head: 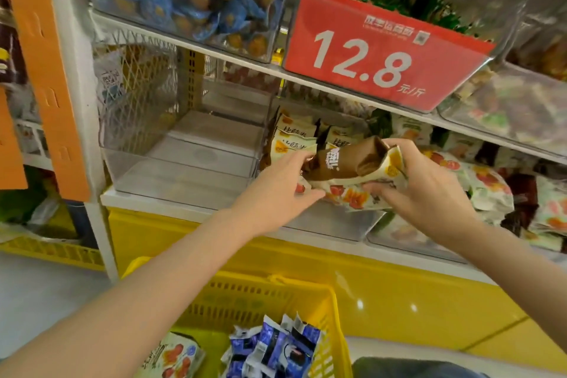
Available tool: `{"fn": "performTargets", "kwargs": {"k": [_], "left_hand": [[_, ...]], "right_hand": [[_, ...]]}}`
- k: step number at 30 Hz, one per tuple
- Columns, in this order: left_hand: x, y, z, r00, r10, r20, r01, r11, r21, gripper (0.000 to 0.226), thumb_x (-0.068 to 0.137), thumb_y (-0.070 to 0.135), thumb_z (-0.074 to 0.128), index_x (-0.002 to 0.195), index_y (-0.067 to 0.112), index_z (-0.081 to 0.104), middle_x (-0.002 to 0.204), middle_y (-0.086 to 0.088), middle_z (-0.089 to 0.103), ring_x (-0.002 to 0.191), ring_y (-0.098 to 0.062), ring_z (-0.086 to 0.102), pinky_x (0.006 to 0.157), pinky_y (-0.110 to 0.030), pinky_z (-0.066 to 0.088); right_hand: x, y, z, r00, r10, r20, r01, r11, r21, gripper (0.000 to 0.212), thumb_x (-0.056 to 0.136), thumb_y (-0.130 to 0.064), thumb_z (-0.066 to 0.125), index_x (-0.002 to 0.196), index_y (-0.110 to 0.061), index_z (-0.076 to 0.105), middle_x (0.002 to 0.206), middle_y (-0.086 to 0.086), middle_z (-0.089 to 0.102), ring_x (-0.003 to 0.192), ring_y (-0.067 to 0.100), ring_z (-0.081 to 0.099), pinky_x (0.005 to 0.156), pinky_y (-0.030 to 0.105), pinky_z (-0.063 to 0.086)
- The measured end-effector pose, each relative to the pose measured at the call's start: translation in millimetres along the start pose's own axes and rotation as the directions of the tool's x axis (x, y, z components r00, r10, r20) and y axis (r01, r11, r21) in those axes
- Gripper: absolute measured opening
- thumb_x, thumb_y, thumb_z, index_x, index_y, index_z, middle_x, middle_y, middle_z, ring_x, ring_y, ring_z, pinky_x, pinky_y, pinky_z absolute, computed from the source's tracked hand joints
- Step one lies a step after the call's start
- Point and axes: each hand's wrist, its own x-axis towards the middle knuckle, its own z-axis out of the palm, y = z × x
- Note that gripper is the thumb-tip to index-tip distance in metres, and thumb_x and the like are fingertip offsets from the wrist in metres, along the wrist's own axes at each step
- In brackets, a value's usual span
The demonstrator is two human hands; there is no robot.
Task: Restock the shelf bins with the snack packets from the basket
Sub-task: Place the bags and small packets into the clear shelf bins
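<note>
Left hand [282,187], right hand [426,187] grip maybe three snack packets [346,163] together.

Snack packets [352,169] held over a shelf bin [331,224].
Left hand [282,187] and right hand [429,193] grip the bundle; yellow basket [251,294] at 6 o'clock.

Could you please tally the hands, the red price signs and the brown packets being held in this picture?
Hands: 2, the left hand and the right hand
Red price sign: 1
Brown packet, gripped between both hands: 1
Total: 4
</note>
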Motion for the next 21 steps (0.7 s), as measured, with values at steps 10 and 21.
{"fn": "performTargets", "kwargs": {"k": [10,21], "left_hand": [[7,-52,38,0.990,0.140,-0.024,-0.107,0.846,0.523,0.031,0.098,0.036,0.036,0.103,0.020,0.062,0.097,0.001,0.069,0.086,-0.015,0.060,0.079,-0.033,0.039],[4,-54,41,0.975,0.199,-0.095,-0.125,0.857,0.500,0.028,0.098,0.031,0.041,0.105,0.019,0.065,0.095,0.003,0.070,0.084,-0.012,0.062,0.077,-0.029,0.039]], "right_hand": [[64,47,58,0.942,0.238,0.235,-0.104,0.876,-0.471,0.065,0.087,-0.048,0.056,0.136,-0.018,0.025,0.129,0.008,0.052,0.098,0.027,0.059,0.057,0.030,0.037],[81,55,88,0.886,0.145,0.440,0.066,0.901,-0.429,0.068,0.082,-0.031,0.069,0.138,-0.016,0.033,0.137,0.012,0.046,0.117,0.030,0.052,0.089,0.040,0.048]]}}
